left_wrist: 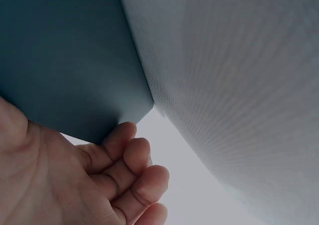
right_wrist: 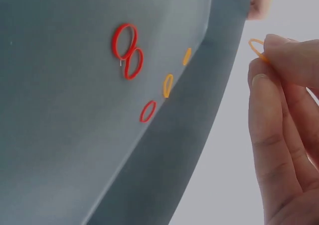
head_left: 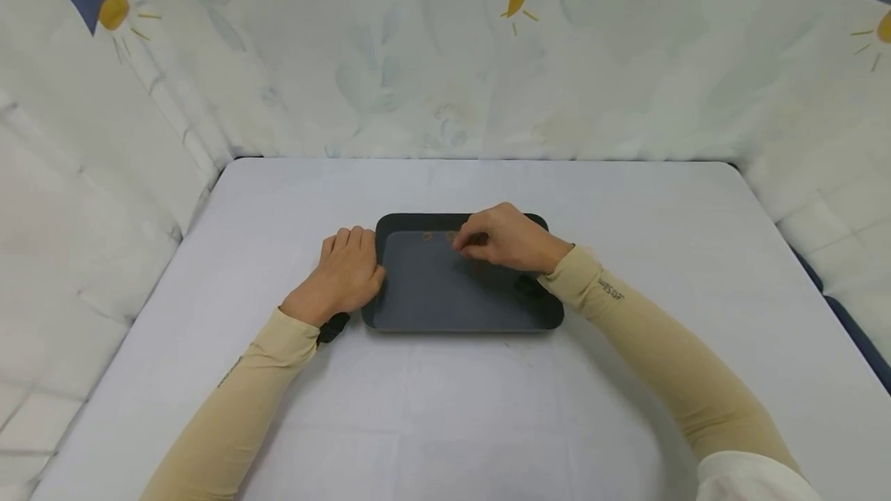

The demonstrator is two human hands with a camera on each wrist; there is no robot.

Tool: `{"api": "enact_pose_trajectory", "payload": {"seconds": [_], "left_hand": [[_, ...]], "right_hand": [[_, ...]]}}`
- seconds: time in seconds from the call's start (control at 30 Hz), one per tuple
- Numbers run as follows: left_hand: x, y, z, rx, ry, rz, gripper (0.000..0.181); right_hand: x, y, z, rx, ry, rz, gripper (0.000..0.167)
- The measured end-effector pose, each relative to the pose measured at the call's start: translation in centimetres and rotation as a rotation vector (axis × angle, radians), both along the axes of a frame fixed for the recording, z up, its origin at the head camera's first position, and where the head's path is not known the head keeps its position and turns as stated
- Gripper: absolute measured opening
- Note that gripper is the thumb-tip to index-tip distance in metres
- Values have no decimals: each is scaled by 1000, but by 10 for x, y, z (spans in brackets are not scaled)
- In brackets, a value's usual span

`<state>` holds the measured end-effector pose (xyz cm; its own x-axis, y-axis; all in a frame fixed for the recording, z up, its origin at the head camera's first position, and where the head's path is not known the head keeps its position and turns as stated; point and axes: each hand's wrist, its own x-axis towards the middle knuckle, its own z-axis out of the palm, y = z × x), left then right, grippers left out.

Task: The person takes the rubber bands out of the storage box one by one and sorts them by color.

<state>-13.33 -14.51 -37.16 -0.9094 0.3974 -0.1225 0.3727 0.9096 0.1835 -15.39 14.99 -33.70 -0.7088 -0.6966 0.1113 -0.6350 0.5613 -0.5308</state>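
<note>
A dark grey tray [head_left: 445, 296] lies on the table. My left hand [head_left: 344, 273] grips its left side, thumb at the rim; in the left wrist view the curled fingers [left_wrist: 127, 135] touch the tray's outer wall. Over the tray's far part, my right hand [head_left: 511, 238] pinches a thin orange rubber band [right_wrist: 253, 42] between thumb and forefinger. Inside the tray, the right wrist view has two red bands [right_wrist: 115, 40] touching each other, a smaller red band [right_wrist: 143, 114] and two orange-yellow bands [right_wrist: 187, 56] along the wall.
A white cloth covers the table [head_left: 452, 408] around the tray. Patterned white curtains [head_left: 418, 52] hang behind it and at both sides. A small black object [head_left: 334, 327] shows under the left wrist.
</note>
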Motion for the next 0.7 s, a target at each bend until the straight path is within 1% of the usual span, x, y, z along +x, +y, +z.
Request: {"api": "enact_pose_trajectory", "payload": {"seconds": [0.3, 0.53, 0.7], "left_hand": [[0, 1, -1, -4, 1, 0, 27], [-1, 1, -1, 3, 0, 1, 29], [-1, 0, -1, 4, -1, -2, 29]], "right_hand": [[11, 9, 3, -48, 37, 6, 14], [20, 22, 6, -122, 84, -14, 17], [22, 33, 4, -181, 120, -23, 19]]}}
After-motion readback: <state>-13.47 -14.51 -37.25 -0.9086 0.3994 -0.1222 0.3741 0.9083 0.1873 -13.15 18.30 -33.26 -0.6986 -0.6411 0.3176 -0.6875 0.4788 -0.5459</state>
